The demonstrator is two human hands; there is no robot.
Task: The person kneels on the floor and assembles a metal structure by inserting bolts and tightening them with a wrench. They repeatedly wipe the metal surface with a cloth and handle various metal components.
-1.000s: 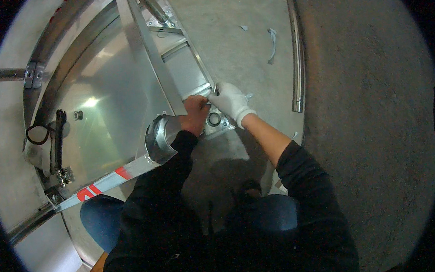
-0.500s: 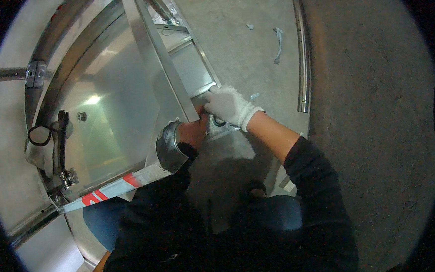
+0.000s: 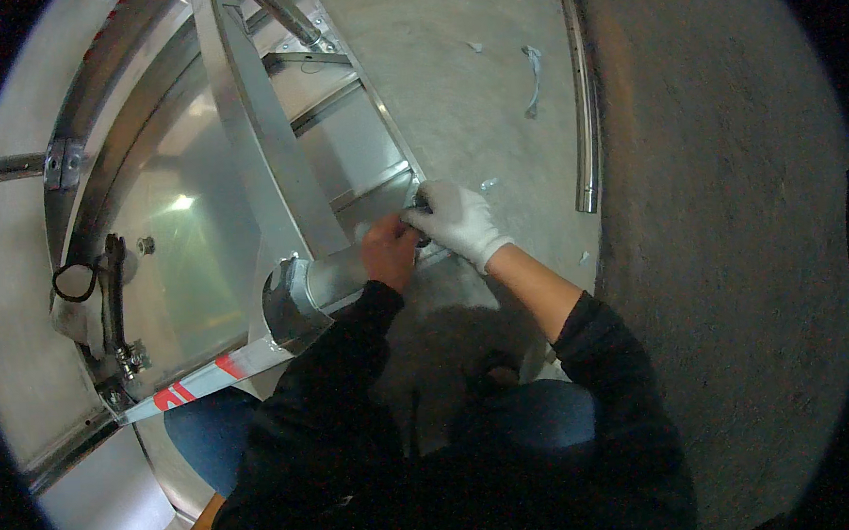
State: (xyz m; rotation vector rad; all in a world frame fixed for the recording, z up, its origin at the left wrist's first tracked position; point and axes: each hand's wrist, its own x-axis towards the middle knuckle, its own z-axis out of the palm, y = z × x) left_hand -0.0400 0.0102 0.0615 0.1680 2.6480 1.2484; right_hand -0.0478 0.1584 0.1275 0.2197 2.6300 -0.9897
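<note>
My bare left hand (image 3: 390, 254) reaches over the frame's lower metal tube, its fingers closed in a pinch. Against its fingertips is my right hand (image 3: 459, 226), in a white knit glove and curled shut. A small dark part (image 3: 423, 237) shows between the hands at the corner of the metal frame (image 3: 401, 169); the fingers hide most of it, and its kind cannot be made out. Left of my hands, a metal post (image 3: 259, 139) slants down to a curved metal collar (image 3: 285, 293) above a tube with red and white stripes (image 3: 222, 368).
A dark-handled wrench (image 3: 114, 294) lies on the shiny metal panel (image 3: 187, 279). Near it are a nut (image 3: 145, 245) and a white cloth item, perhaps a glove (image 3: 76, 323), with a black loop. A long metal pipe (image 3: 582, 110) and scraps (image 3: 532, 79) lie on the floor.
My left hand has come out from behind the post and collar into plainer sight. My gloved right hand has shifted slightly right and down, its fingers now curled by the dark part. The view has turned slightly.
</note>
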